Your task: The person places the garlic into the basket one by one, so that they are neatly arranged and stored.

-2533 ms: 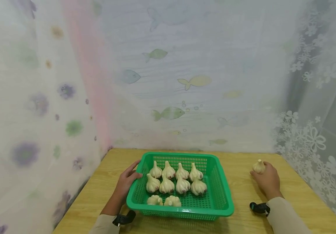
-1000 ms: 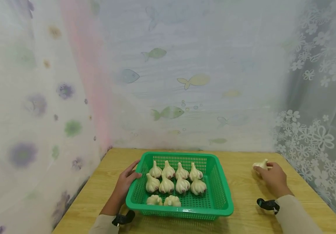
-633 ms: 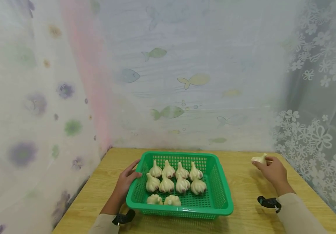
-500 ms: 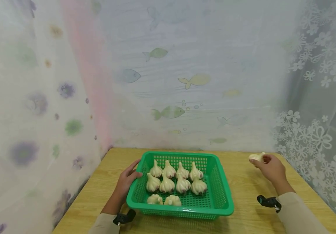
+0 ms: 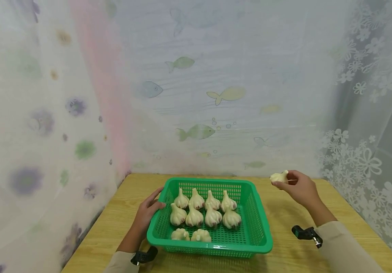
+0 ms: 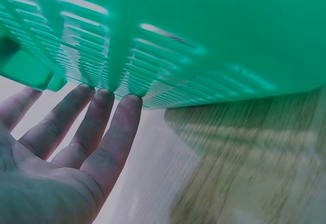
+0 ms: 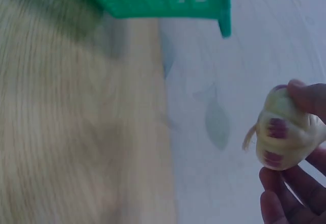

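My right hand (image 5: pixel 299 189) pinches a garlic bulb (image 5: pixel 279 177) between thumb and fingers, lifted over the table to the right of the green basket. In the right wrist view the garlic bulb (image 7: pixel 285 127) shows purple patches and a small root tuft, the thumb on one side and fingertips beneath. At the basket's left side, my left hand (image 5: pixel 148 212) rests against the green plastic basket (image 5: pixel 211 246). The left wrist view shows the nearly straight fingers (image 6: pixel 109 142) touching its slotted outer wall (image 6: pixel 224 25). Inside stand rows of garlic bulbs (image 5: pixel 194 217), stems mostly upward, with two nearer the front.
The basket stands on a wood-grain table (image 5: pixel 110 227). Behind it hangs a pale curtain (image 5: pixel 233 144) printed with fish, and flowered sheets (image 5: pixel 39 151) close off the left side. The basket's right floor (image 5: pixel 247 231) holds no bulbs. Black wrist cameras (image 5: pixel 144 256) sit on both wrists.
My right hand first turned the garlic bulb at the table's right, then lifted it and moved left towards the basket. The left hand and the basket have stayed put.
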Tool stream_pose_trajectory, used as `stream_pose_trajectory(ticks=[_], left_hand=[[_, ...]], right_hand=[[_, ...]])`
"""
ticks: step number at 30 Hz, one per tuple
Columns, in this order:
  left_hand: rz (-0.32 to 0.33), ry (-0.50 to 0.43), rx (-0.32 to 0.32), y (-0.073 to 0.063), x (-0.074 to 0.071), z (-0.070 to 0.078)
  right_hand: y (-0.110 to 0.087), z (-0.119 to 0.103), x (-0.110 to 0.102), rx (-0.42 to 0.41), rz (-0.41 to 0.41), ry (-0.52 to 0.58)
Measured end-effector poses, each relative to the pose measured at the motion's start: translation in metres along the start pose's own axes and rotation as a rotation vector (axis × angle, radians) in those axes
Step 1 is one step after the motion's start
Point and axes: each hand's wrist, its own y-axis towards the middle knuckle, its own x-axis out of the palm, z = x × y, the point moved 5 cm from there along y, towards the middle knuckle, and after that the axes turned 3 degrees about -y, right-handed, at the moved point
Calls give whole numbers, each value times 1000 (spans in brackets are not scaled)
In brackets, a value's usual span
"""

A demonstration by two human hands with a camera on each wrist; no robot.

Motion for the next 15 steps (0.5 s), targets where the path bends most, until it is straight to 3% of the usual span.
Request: stream_pose_trajectory(ticks=[7, 15], left_hand=[[-5, -9, -7, -3, 1, 0], [-2, -8, -16, -2, 0, -1]], right_hand=[[-4, -31, 3, -79, -24, 54], [-10, -61, 10, -190, -77, 30]])
